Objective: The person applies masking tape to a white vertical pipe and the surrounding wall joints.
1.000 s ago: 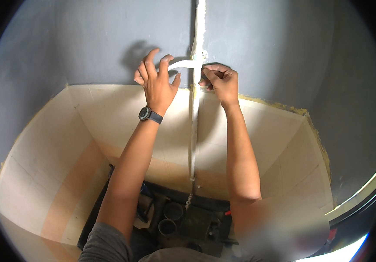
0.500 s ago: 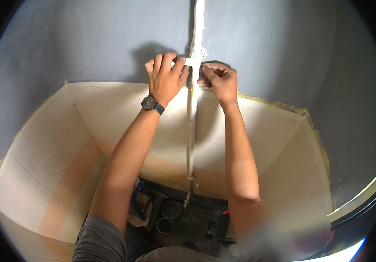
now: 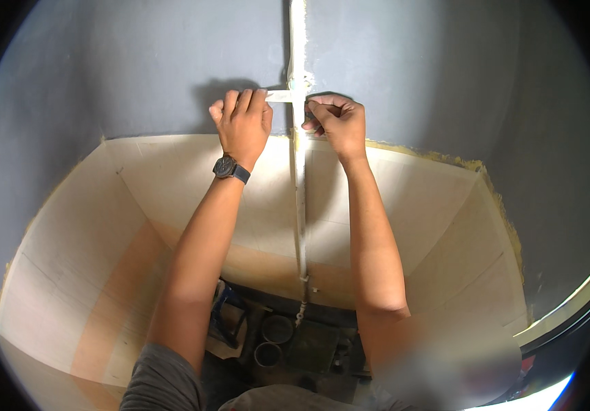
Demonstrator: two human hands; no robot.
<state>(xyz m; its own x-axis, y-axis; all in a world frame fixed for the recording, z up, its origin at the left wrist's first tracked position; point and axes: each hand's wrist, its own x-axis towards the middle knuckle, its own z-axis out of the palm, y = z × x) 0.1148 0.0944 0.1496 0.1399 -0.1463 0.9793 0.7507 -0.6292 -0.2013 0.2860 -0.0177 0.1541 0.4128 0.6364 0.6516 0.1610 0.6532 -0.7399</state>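
White strip: the white strip [image 3: 279,96] is at about 12 o'clock of the view, flat and straight, between the left fingertips and the pipe.
Pipe: a whitish pipe [image 3: 300,185] runs upright from 12 to 6 o'clock; the strip reaches it from its 9 o'clock side.
Left hand: the left hand [image 3: 243,130], at 11 o'clock, has curled fingers and grasps the strip near the pipe.
Right hand: the right hand [image 3: 343,127], at 1 o'clock, pinches thumb and forefinger together just beside the pipe; what is between them I cannot tell.
Watch: a dark watch [image 3: 225,166] sits on the left wrist.
Walls: grey wall [image 3: 158,61] above, cream tiles [image 3: 178,164] below, with a rough yellowish edge [image 3: 438,159] toward 1 o'clock.
Below: two dark round containers [image 3: 268,354] stand at 6 o'clock, dim.
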